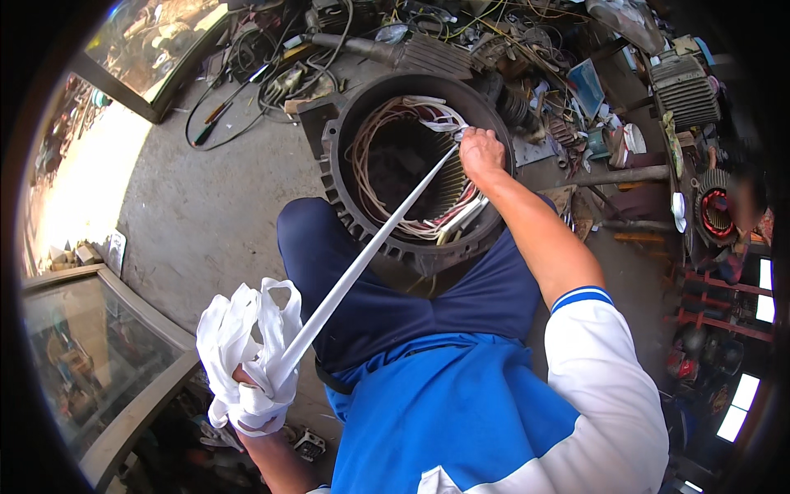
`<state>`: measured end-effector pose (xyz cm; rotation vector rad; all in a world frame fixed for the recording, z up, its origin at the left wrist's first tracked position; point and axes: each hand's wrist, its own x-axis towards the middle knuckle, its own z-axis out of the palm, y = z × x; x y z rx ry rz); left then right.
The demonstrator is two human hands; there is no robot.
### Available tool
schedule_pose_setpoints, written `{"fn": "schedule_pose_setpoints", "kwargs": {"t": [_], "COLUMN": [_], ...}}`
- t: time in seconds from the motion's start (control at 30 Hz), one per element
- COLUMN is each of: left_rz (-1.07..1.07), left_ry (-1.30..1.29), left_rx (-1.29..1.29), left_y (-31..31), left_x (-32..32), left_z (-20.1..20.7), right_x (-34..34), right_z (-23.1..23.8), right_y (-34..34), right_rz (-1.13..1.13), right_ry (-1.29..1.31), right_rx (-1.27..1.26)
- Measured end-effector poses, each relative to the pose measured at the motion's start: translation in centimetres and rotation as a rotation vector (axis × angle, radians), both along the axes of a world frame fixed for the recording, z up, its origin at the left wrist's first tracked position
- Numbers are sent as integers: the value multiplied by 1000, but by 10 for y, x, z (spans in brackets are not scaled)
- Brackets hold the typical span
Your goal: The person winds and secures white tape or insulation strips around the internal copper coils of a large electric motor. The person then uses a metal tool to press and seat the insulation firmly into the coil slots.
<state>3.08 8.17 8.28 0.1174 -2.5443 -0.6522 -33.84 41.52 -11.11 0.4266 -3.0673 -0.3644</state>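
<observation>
While clutching white tape in left hand, lower left — pinching its end in right hand, by wires inside housing, upper centre.

Head-worn fisheye view — steeply downward

Grey floor, glaring daylight at left, framed glass pane, bright panels, perhaps windows
</observation>
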Motion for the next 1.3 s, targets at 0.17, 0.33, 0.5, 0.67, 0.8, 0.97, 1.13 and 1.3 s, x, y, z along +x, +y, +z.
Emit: {"fn": "schedule_pose_setpoints", "kwargs": {"t": [0.17,0.33,0.5,0.67,0.8,0.97,1.13,1.3], "left_rz": [-67,-78,-52,-13,38,-20,-15,-466], "left_ry": [11,17,-8,-19,-7,23,94,322], "left_rx": [-184,-258,-116,98,167,134,-123,-128], "left_y": [11,18,28,28,2,-46,4,100], "left_x": [-6,-10,-5,-16,-7,-3,-79,-180], "left_z": [13,22,26,18,22,41,129,211], "right_x": [-6,49,124,136,125,63,-9,137], "right_z": [2,33,49,114,201,243,6,-168], "right_y": [-1,-21,-58,-67,-10,140,384,309], "right_rz": [15,243,743,697,676,176,-1226,-1056], "right_ry": [-13,-111,-3,163,337,388,277,-120], "right_rx": [-16,-227,-672,-1009,-1204,-2008,-2009,-1395]}}
